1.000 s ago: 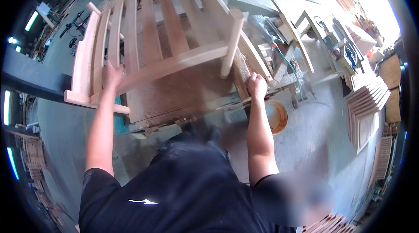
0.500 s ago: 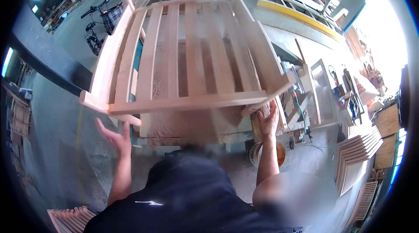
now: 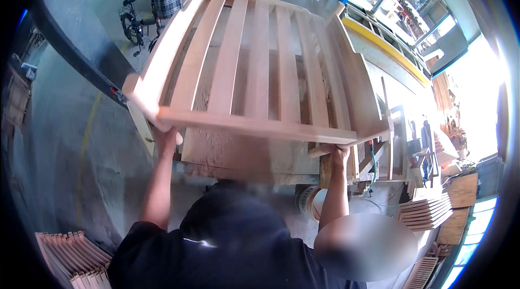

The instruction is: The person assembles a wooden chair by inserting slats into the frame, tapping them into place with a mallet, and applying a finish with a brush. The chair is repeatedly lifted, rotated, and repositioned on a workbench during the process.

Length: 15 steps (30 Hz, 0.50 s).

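Slatted wooden frame (image 3: 260,61), now raised higher and flatter above the workbench (image 3: 238,156); left hand (image 3: 167,136) has regained its near rail, right hand (image 3: 340,152) grips the right corner, fingers curled.

- Slatted wooden frame (image 3: 260,72): one, centre of the frame, with six long slats visible between its side rails.
- Hands: two, a left hand (image 3: 167,138) and a right hand (image 3: 339,153), at the frame's lower edge.
- Bicycle (image 3: 142,10): one, upper left.
- Bucket (image 3: 310,202): one, lower centre.
- Stacks of wooden pieces: two, lower left (image 3: 73,256) and lower right (image 3: 425,210).
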{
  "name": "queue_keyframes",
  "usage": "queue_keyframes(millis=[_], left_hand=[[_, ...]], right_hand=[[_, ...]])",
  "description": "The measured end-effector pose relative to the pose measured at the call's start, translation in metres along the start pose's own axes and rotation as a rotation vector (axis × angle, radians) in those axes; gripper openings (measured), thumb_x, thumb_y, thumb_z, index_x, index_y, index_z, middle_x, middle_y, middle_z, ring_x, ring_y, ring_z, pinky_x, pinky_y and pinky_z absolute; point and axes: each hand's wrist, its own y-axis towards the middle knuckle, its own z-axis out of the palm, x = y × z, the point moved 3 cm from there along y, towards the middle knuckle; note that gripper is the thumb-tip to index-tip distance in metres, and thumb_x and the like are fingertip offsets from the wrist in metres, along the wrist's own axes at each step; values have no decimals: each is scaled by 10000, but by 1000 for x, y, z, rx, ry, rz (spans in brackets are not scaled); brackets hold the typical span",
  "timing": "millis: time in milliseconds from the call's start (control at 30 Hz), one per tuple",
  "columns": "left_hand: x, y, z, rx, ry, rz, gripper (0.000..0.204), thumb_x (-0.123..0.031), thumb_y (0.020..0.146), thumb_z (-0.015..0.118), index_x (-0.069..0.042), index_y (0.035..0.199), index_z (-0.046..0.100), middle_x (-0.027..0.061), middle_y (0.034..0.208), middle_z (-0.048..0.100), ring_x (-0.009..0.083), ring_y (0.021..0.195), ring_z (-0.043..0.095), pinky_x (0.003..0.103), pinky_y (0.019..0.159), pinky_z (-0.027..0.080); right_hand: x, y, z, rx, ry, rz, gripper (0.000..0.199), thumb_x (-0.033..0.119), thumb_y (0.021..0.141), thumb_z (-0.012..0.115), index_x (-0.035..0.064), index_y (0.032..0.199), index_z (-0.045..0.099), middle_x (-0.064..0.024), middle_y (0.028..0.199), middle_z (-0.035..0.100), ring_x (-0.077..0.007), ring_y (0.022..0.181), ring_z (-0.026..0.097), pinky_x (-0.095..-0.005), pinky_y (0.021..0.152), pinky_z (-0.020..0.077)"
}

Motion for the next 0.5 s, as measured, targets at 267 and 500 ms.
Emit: queue_keyframes(millis=[267, 500], left_hand=[[-40, 33, 11, -59, -221, 104, 377, -53, 787, 766, -5, 1137, 634, 51, 1052, 676, 155, 970, 644, 327, 860, 508], [13, 48, -7, -189, -247, -102, 489, -101, 777, 826, 19, 1211, 638, 96, 1171, 674, 183, 1066, 643, 346, 925, 523]], right_hand=[[81, 22, 34, 118, 284, -100, 326, -43, 700, 594, 28, 1017, 590, -21, 876, 568, -137, 749, 581, -276, 654, 489], [137, -2, 51, 83, 250, -175, 306, -37, 733, 607, 15, 1035, 590, -25, 890, 609, -129, 755, 601, -286, 669, 507]])
